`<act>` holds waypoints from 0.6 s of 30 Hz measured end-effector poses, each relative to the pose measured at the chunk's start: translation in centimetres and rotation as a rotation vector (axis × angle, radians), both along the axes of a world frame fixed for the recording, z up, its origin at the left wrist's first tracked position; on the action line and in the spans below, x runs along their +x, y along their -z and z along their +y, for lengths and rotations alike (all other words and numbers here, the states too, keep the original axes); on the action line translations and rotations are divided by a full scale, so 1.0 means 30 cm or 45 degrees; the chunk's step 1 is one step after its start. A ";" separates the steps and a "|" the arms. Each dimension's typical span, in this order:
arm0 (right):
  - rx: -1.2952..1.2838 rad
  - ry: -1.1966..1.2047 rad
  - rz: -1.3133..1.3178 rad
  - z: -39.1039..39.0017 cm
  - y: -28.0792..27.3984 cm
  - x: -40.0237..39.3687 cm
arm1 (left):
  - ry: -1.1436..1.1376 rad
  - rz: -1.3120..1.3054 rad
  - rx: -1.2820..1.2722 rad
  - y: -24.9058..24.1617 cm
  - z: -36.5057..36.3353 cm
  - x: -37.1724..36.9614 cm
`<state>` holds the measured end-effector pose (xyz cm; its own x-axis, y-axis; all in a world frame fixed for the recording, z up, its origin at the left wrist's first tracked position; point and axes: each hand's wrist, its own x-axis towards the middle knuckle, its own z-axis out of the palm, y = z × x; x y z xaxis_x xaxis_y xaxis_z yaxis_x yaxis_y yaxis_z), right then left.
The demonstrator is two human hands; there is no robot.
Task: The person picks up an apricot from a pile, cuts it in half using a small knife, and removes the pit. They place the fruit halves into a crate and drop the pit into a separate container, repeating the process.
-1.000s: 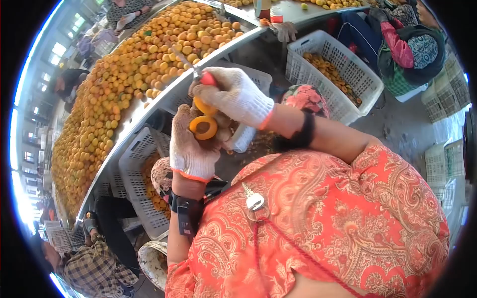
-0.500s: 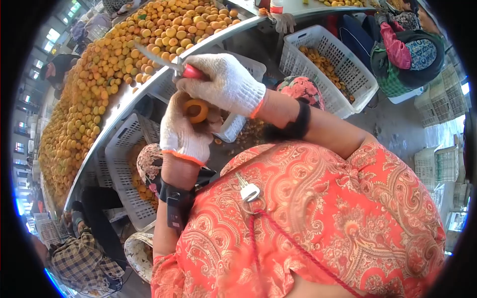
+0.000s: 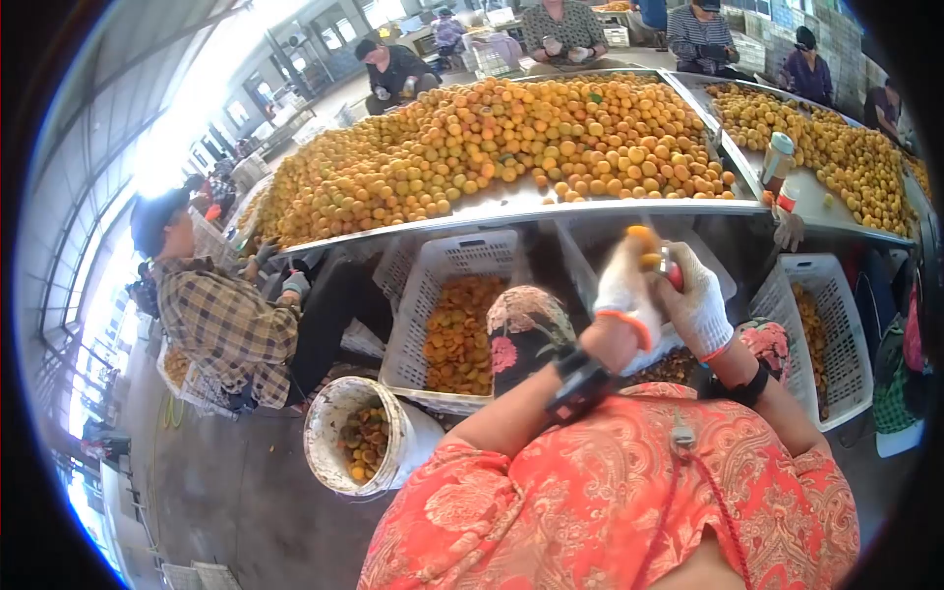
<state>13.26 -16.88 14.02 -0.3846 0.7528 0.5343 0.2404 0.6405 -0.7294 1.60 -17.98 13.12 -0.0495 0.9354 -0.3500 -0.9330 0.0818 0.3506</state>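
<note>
Both my hands wear white knitted gloves with orange cuffs and are close together in front of my body. My left hand [image 3: 623, 281] is closed around an apricot [image 3: 643, 234], whose orange flesh shows at the fingertips, somewhat blurred. My right hand [image 3: 696, 300] grips a knife by its red handle [image 3: 674, 274], right beside the fruit. The blade cannot be made out. Below the hands, partly hidden by them, is a crate holding dark bits [image 3: 661, 368].
A metal-edged table [image 3: 492, 202] heaped with apricots [image 3: 551, 123] stands ahead. White crates [image 3: 401, 364] of cut fruit flank my knees. A white bucket [image 3: 413, 442] with fruit scraps stands at left. A person in a checked shirt [image 3: 231, 320] sits left; several people work behind the table.
The view has swung up and to the left, bringing the bucket and more people into sight. The apricot's cut hollow and the knife blade, visible before, no longer show clearly.
</note>
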 end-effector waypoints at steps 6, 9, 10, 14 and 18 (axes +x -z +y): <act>-0.215 -0.231 0.246 -0.014 -0.036 0.013 | 0.109 0.004 0.209 -0.070 -0.079 -0.012; -0.206 -0.333 0.225 -0.021 -0.084 0.046 | 0.057 0.040 0.385 -0.031 -0.061 -0.061; -0.246 -0.307 0.220 -0.031 -0.109 0.053 | 0.006 0.115 0.586 -0.013 -0.061 -0.076; -0.313 -0.303 0.266 -0.009 -0.113 0.051 | 0.012 0.259 0.777 -0.037 -0.086 -0.092; -0.091 -0.182 0.102 0.042 -0.080 0.026 | 0.205 0.336 0.418 -0.036 -0.077 -0.069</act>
<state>14.03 -15.62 16.42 -0.4487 0.7307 0.5145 0.0902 0.6098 -0.7874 -0.48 -20.30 14.20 0.0577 0.9979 -0.0281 -0.7927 0.0629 0.6063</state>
